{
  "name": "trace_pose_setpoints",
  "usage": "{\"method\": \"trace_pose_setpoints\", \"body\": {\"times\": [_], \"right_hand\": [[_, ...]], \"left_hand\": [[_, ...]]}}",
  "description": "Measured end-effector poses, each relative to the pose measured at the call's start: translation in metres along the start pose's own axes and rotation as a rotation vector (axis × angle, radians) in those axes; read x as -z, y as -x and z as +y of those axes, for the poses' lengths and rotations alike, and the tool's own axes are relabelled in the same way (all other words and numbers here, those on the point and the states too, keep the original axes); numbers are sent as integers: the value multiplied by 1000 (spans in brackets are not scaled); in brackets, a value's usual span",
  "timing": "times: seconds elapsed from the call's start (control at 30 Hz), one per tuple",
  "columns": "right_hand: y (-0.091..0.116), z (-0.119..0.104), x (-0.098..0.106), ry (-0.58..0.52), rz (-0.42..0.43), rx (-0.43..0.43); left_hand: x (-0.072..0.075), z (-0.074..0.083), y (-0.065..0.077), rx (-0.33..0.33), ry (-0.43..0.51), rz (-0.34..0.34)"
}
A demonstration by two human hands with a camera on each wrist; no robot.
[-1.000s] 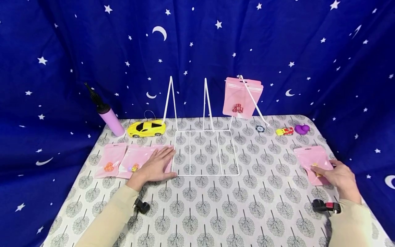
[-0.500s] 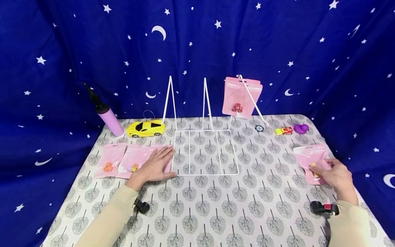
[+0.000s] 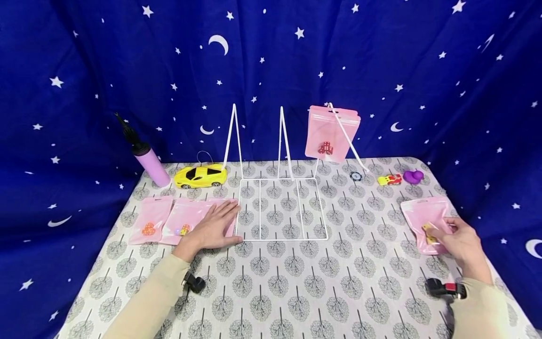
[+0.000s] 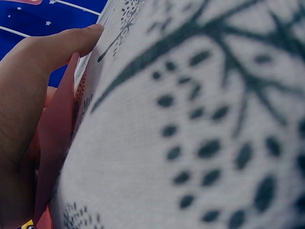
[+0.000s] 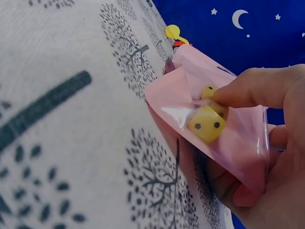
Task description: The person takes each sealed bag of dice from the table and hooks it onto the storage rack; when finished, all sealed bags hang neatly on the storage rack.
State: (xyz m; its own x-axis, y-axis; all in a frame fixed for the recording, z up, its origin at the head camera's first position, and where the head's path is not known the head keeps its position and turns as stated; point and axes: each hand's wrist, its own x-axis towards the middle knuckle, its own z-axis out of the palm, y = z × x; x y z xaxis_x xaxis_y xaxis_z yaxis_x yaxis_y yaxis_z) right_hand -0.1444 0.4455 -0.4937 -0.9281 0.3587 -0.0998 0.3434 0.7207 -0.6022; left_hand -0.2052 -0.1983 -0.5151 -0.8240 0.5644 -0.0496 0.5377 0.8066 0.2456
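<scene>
My left hand [image 3: 213, 228] lies flat with straight fingers on the rightmost pink zip bag [image 3: 230, 230], beside the white wire rack's [image 3: 279, 240] left edge. That bag is mostly hidden under the hand; in the left wrist view its pink edge [image 4: 56, 133] shows by the thumb. At the table's right side my right hand [image 3: 463, 242] pinches another pink zip bag [image 3: 429, 209]. Its thumb presses on the yellow dice [image 5: 207, 125] inside, with fingers behind the bag. To the left lie a pink bag with orange dice [image 3: 148, 229] and one with mixed-colour dice [image 3: 185, 230].
A pink bag with red dice [image 3: 319, 129] hangs on the rack's right hook. Behind stand a purple hand pump [image 3: 153, 167] and a yellow toy car [image 3: 201, 177]. At back right are a small round dark object [image 3: 356, 176], a yellow-red toy [image 3: 389, 180] and a purple duck [image 3: 413, 177].
My right hand has shifted slightly left with the bag, and the bag's near part has straightened, showing more of the yellow dice. My left hand has stayed in place.
</scene>
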Motion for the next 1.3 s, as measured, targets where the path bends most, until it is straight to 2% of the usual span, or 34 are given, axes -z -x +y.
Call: {"method": "trace_pose_setpoints", "body": {"times": [0.23,0.47,0.63,0.8,0.93,1.17,1.3], "right_hand": [[4,-2,1,-105,63,61],[8,-6,-1,-379,18,110],[12,-17,0,-409,43,182],[20,-32,-1,-477,-32,243],[23,-42,-5,-473,-59,283],[30,-54,-9,-370,-41,314],[32,-62,-18,-349,-21,327]], "left_hand": [[1,0,-1,5,-7,-6],[1,1,0,-1,-1,6],[0,2,0,2,-13,-2],[1,1,0,-2,-9,3],[2,1,-1,-7,-4,5],[0,1,0,-9,1,11],[1,1,0,-8,-2,13]]}}
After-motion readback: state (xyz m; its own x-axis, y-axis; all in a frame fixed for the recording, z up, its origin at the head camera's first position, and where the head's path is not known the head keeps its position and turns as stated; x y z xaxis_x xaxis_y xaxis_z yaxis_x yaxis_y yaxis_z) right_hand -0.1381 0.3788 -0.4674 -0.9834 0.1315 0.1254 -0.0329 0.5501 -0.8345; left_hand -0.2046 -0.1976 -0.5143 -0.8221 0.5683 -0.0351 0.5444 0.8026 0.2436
